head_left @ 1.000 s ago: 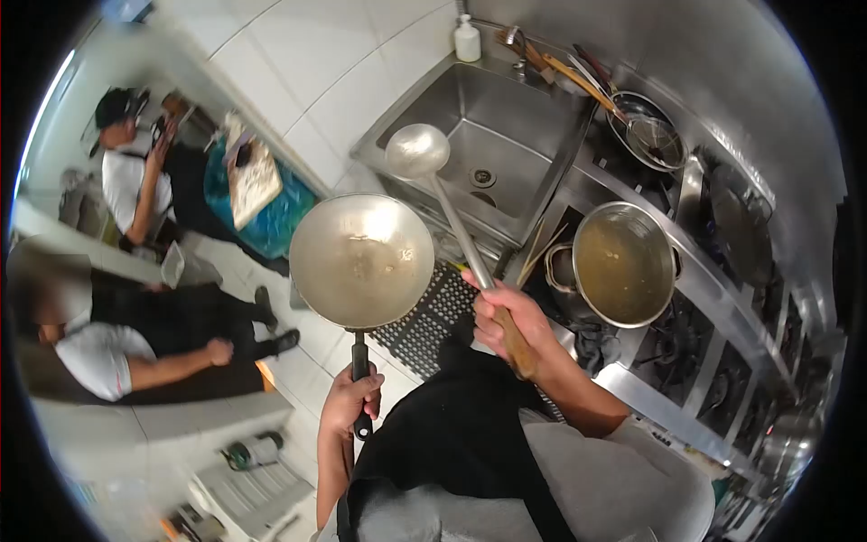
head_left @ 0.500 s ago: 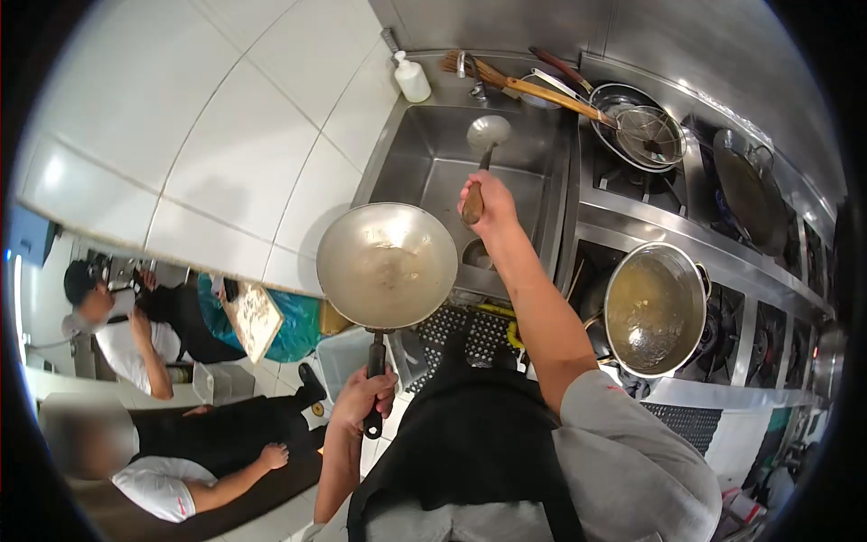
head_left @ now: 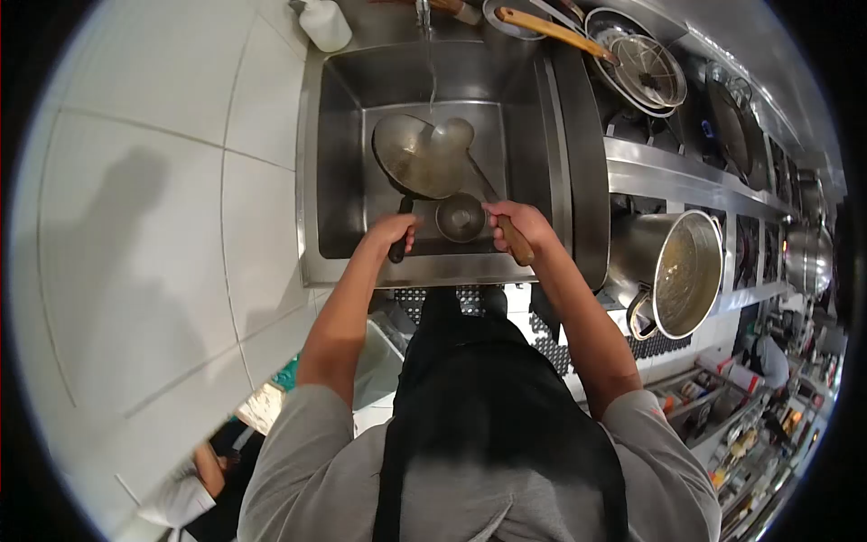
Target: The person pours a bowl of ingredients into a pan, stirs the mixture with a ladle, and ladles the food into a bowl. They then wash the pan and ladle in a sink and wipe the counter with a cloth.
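Note:
My left hand (head_left: 395, 233) is closed around the black handle of a frying pan (head_left: 397, 154), which is tilted down inside the steel sink (head_left: 348, 212). In my right hand (head_left: 524, 224) is the wooden handle of a ladle (head_left: 483, 176). The ladle's round head overlaps the right side of the pan in this view. A thin stream of water falls from the tap (head_left: 424, 11) towards the pan and ladle. Between my hands, a round metal cup shape (head_left: 461, 218) shows at the near part of the sink floor.
A white pump bottle (head_left: 325, 25) stands behind the sink's left corner. On the stove to the right are a large pot (head_left: 691, 271) with liquid and a pan holding a wire strainer (head_left: 646, 72). White tiles (head_left: 181, 181) line the left; another person's arm (head_left: 209, 470) shows low left.
The frying pan has moved from left of the sink into it, and the ladle has come down beside it. Water now runs from the tap. My view has turned towards the sink.

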### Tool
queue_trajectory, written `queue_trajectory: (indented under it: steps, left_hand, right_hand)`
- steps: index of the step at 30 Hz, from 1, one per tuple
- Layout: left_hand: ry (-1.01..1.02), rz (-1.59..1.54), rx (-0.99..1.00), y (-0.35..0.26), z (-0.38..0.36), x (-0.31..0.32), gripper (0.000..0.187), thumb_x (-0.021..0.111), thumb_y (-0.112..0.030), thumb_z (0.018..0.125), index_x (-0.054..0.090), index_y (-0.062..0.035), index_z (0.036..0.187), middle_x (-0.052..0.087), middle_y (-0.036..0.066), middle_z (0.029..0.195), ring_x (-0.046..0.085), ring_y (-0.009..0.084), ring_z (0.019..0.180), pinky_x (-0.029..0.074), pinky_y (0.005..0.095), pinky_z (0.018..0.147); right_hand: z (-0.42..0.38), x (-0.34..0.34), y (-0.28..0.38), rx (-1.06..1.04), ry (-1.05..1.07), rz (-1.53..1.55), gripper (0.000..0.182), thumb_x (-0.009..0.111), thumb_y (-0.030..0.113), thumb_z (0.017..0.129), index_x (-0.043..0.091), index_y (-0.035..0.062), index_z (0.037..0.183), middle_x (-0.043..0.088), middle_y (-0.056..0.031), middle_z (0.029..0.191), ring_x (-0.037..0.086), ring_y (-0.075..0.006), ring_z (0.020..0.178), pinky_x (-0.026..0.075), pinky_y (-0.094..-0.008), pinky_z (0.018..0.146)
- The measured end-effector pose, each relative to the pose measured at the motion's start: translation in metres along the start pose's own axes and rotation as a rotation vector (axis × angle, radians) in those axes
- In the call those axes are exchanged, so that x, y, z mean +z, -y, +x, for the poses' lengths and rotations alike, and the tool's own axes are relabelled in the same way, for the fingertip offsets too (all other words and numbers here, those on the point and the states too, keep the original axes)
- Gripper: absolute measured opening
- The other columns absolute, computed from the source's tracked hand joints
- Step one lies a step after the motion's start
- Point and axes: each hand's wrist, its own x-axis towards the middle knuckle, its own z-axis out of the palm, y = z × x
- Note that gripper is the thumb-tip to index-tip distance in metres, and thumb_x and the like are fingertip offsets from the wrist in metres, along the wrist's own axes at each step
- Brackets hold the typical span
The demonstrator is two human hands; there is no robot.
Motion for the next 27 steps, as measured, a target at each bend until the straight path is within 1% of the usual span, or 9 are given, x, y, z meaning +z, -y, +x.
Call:
queue_trajectory:
  steps: [5,8,10,12,14,17,20,22,27]
  left_hand:
    - [0.062,0.090,-0.064,0.022,0.070,-0.019,0.034,0.072,-0.033,0.096,0.062,-0.0026,0.085,0.063,0.007,0.071,0.061,0.0197,0.054,0.052,0.0373,0.051]
    - [-0.074,0.272,-0.022,0.033,0.083,-0.023,0.030,0.072,-0.030,0.095,0.067,0.0000,0.094,0.063,0.010,0.069,0.064,0.0268,0.058,0.054,0.0412,0.056]
    - [-0.600,0.850,0.589,0.044,0.083,-0.016,0.028,0.071,-0.026,0.093,0.069,0.0000,0.102,0.068,0.014,0.078,0.068,0.0340,0.071,0.056,0.0465,0.067]
    - [-0.697,1.125,0.774,0.040,0.094,-0.006,0.029,0.069,-0.024,0.092,0.072,-0.0002,0.108,0.071,0.019,0.092,0.070,0.0392,0.087,0.055,0.0506,0.079]
    - [-0.368,1.105,0.496,0.029,0.104,0.006,0.031,0.067,-0.022,0.091,0.073,-0.0008,0.113,0.073,0.025,0.110,0.070,0.0424,0.106,0.053,0.0536,0.093]
    - [0.032,1.181,0.092,0.028,0.127,0.033,0.037,0.064,-0.026,0.092,0.074,-0.0014,0.117,0.067,0.026,0.131,0.064,0.0392,0.124,0.049,0.0512,0.103]
    - [0.068,1.228,-0.035,0.062,0.172,0.059,0.043,0.063,-0.033,0.092,0.075,-0.0043,0.121,0.067,0.023,0.134,0.064,0.0379,0.126,0.051,0.0476,0.103]
    - [0.096,1.035,-0.147,0.078,0.203,0.073,0.044,0.062,-0.035,0.092,0.075,-0.0071,0.124,0.067,0.021,0.135,0.064,0.0385,0.125,0.051,0.0459,0.103]
    - [0.312,1.010,0.060,0.136,0.276,0.096,0.043,0.062,-0.037,0.093,0.075,-0.0069,0.122,0.069,0.022,0.130,0.067,0.0390,0.120,0.054,0.0431,0.098]
  right_hand:
    - [0.064,-0.010,-0.018,0.080,-0.023,0.048,0.019,0.066,0.021,0.098,0.066,0.0036,0.092,0.062,-0.0054,0.076,0.059,-0.0159,0.059,0.050,-0.0326,0.048]
    - [0.093,-0.015,-0.028,0.107,-0.050,-0.051,0.019,0.066,0.021,0.098,0.065,0.0024,0.094,0.062,-0.0074,0.077,0.060,-0.0178,0.058,0.050,-0.0346,0.048]
    - [0.101,-0.015,-0.029,0.111,-0.053,-0.087,0.020,0.067,0.021,0.098,0.065,0.0018,0.096,0.063,-0.0089,0.078,0.060,-0.0191,0.059,0.050,-0.0364,0.048]
    - [0.107,-0.010,-0.033,0.077,-0.048,-0.062,0.020,0.067,0.021,0.097,0.066,0.0014,0.097,0.064,-0.0104,0.080,0.062,-0.0204,0.060,0.051,-0.0383,0.048]
    - [0.105,0.011,-0.032,0.068,-0.093,-0.024,0.016,0.066,0.020,0.098,0.064,0.0039,0.099,0.063,-0.0084,0.082,0.060,-0.0187,0.061,0.051,-0.0355,0.048]
    - [0.094,0.035,-0.033,0.104,-0.119,0.049,0.015,0.066,0.020,0.098,0.061,0.0070,0.105,0.062,-0.0066,0.083,0.059,-0.0178,0.061,0.052,-0.0347,0.050]
    - [0.095,0.042,-0.042,0.144,-0.147,0.146,0.018,0.066,0.021,0.098,0.059,0.0072,0.108,0.062,-0.0056,0.082,0.059,-0.0174,0.060,0.051,-0.0348,0.051]
    - [0.100,0.040,-0.049,0.125,-0.126,0.170,0.018,0.066,0.021,0.099,0.059,0.0074,0.107,0.062,-0.0055,0.081,0.059,-0.0174,0.059,0.050,-0.0345,0.051]
    - [0.098,0.031,-0.044,0.128,-0.050,0.040,0.022,0.065,0.024,0.100,0.061,0.0047,0.110,0.067,-0.0078,0.087,0.062,-0.0175,0.063,0.052,-0.0341,0.053]
